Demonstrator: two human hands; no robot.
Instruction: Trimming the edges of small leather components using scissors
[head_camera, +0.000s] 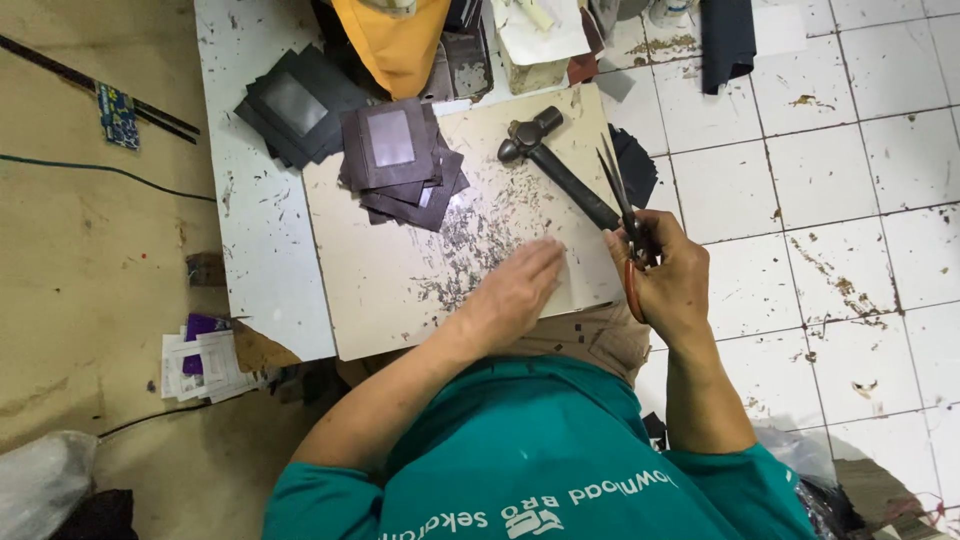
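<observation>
The left hand (520, 285) lies flat, palm down, on the pale cutting board (370, 300), its fingers stretched out and held close together, pressing on the board's near right part amid a scatter of small dark trimmings (470, 240). It grips nothing. The right hand (672, 275) is closed around the handles of a pair of scissors (622, 205), whose dark blades point up and away from the person, nearly together; an orange-red handle loop shows beside the palm. A black hammer (555, 165) lies on the board just left of the scissors, its head toward the far edge. Further left on the board sits a stack of dark leather pieces with window cut-outs (400, 160), and a second such stack (295, 110) rests on the white tabletop (250, 230) beyond it. The board sits on this low, paint-flecked table. To the right spreads a stained white tile floor (830, 200); to the left, bare brownish floor (90, 250) with loose papers (205, 365).
</observation>
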